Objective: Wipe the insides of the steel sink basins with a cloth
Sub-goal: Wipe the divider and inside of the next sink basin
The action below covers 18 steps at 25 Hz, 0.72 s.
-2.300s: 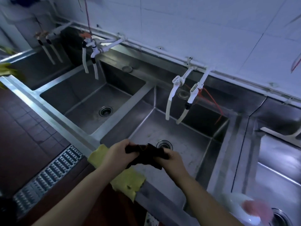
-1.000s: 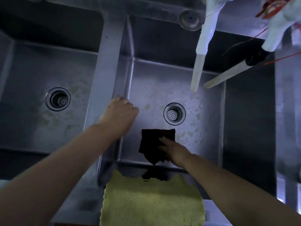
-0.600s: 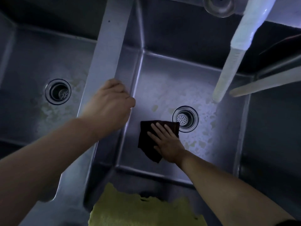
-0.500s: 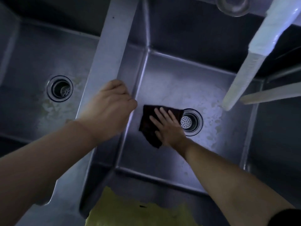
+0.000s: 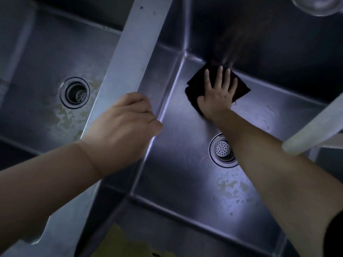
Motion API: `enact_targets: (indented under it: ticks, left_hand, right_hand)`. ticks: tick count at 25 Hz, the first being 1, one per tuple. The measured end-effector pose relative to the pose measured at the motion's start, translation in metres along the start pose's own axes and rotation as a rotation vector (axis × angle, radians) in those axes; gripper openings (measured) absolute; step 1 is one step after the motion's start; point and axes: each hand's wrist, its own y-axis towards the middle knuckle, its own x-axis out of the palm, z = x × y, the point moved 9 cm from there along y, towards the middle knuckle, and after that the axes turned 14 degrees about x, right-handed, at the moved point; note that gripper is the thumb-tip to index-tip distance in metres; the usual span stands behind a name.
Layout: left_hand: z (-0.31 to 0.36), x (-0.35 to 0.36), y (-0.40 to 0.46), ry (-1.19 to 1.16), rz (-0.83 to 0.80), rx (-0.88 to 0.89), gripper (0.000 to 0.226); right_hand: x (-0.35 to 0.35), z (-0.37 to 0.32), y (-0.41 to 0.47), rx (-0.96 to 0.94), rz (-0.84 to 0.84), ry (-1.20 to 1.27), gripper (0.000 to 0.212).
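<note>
Item: my right hand (image 5: 219, 95), fingers spread flat, pressing the dark cloth (image 5: 239, 86) onto the floor of the right basin (image 5: 176, 173), at its far edge beyond the drain (image 5: 221, 150). My left hand (image 5: 122, 125), fingers curled, rests on the steel divider (image 5: 130, 51). Left basin (image 5: 37, 71) stained; yellow cloth (image 5: 122, 243) at near edge.

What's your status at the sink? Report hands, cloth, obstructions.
Right hand flat on cloth, far corner of basin. Left hand rests on divider. Drain under forearm; hose overhangs right.
</note>
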Motion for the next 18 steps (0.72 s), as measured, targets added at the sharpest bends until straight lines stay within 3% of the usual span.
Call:
enact_targets:
  ticks: [9, 15, 18]
  left_hand:
    - [0.000, -0.007, 0.002, 0.006, 0.054, -0.032, 0.024]
    - [0.003, -0.009, 0.002, -0.001, 0.045, -0.023, 0.020]
    - [0.002, -0.008, 0.003, -0.004, 0.032, -0.023, 0.021]
  right_hand:
    - [0.047, -0.084, -0.167, -0.504, -0.025, 0.033, 0.083]
    - [0.083, -0.107, -0.323, -0.900, -0.209, 0.113, 0.046]
    - [0.086, -0.111, -0.324, -1.003, -0.138, 0.051, 0.041]
